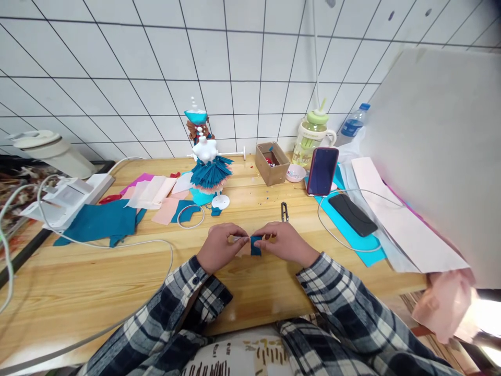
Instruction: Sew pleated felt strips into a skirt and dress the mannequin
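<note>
In front of my body, my left hand (224,245) and my right hand (284,243) meet just above the table, thumbs and forefingers pinched together. My right hand grips a small dark teal piece of crepe paper (255,246). Right beside it, a small pale pink piece of crepe paper (245,249) shows under the fingertips of my left hand, which are closed on its upper edge. Whether the two pieces are joined is too small to tell. Black thread snips (284,211) lie beyond my right hand, and a white ring (190,216) lies beyond my left.
A white dress-form figure (205,151) in a teal pleated skirt stands at the back. Paper sheets (97,219) spread left beside a cable. Toward the right are a cardboard box (273,164), a propped phone (323,172), a jug (311,138) and a black phone-like object (352,214).
</note>
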Demonstrator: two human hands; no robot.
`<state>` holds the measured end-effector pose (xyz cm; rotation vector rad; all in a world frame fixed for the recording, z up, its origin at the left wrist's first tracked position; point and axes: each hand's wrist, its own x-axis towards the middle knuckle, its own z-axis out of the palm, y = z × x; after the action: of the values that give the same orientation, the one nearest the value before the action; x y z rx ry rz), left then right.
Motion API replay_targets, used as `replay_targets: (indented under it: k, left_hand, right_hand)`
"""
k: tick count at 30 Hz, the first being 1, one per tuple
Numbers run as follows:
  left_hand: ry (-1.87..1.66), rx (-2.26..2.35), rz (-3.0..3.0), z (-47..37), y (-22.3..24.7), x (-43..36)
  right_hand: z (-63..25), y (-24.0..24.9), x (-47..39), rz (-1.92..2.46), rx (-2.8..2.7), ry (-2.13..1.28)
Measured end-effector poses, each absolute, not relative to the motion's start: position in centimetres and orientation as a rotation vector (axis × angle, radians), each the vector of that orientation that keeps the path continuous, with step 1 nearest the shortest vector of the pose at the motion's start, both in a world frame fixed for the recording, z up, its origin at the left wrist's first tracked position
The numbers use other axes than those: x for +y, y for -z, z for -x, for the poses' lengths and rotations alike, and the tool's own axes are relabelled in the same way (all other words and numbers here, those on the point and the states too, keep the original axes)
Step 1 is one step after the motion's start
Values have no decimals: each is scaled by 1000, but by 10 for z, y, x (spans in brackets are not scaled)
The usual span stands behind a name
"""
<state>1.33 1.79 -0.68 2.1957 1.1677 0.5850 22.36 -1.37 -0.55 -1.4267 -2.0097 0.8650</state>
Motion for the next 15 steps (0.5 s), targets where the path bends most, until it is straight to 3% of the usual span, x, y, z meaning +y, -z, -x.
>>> replay_targets:
  k: [8, 15]
  left_hand:
    - [-428, 1180, -2170, -14, 16, 36]
    - [-373, 1225, -2402, -16, 29, 41]
  right_hand:
    - [-230, 29, 16, 1575, -1907, -1134]
    - [-232, 53, 19, 1549, -2084, -786]
